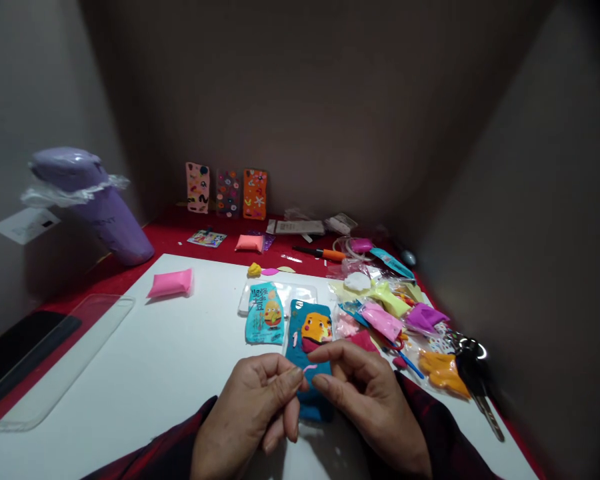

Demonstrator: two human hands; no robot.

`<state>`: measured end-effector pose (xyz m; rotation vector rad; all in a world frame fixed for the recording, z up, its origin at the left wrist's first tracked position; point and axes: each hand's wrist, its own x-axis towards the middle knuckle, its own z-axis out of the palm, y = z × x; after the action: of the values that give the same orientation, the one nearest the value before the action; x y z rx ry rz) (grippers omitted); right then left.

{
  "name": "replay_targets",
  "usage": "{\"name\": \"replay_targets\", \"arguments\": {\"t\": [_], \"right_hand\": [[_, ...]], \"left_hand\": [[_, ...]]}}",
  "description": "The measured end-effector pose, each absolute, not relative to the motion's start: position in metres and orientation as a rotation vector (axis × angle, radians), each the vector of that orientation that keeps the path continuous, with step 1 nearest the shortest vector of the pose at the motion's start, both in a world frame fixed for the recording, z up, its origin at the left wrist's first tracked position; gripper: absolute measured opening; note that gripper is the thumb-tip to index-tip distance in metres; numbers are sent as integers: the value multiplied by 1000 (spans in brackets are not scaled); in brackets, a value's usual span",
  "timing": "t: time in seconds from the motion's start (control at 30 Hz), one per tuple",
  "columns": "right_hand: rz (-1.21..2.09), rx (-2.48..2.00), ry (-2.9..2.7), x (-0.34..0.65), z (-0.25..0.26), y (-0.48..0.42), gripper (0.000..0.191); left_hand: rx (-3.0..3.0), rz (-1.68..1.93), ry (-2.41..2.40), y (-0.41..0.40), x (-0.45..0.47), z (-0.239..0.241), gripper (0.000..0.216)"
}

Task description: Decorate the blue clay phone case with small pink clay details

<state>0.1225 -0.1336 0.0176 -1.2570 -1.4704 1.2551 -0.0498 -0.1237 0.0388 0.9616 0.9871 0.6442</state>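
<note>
My left hand (257,397) is closed, thumb and forefinger pinched together over the lower part of a dark teal phone case (310,402). Whatever is in that pinch is too small to make out. Beside its fingertips shows a thin pink strip of clay (310,367); whether it lies on the case or is held, I cannot tell. My right hand (367,393) hovers over the case's right side, thumb and forefinger curved and apart. An orange clay character (316,328) decorates the upper case. Touching its left edge is a turquoise snack packet (265,313) printed with a similar character.
Clay packets (380,321) and keys (473,373) crowd the right side. A pink clay packet (171,284) and clear case (75,353) lie left. Behind stand a purple bottle (105,207), decorated cases (255,193) and an orange-handled tool (330,255). Grey walls enclose the white board (180,353).
</note>
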Motion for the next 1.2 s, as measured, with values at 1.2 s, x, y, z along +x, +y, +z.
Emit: {"name": "replay_targets", "arguments": {"t": [1.2], "right_hand": [[1282, -1261, -1456, 123, 23, -130, 28]], "left_hand": [[1012, 581, 975, -122, -46, 44, 47]]}}
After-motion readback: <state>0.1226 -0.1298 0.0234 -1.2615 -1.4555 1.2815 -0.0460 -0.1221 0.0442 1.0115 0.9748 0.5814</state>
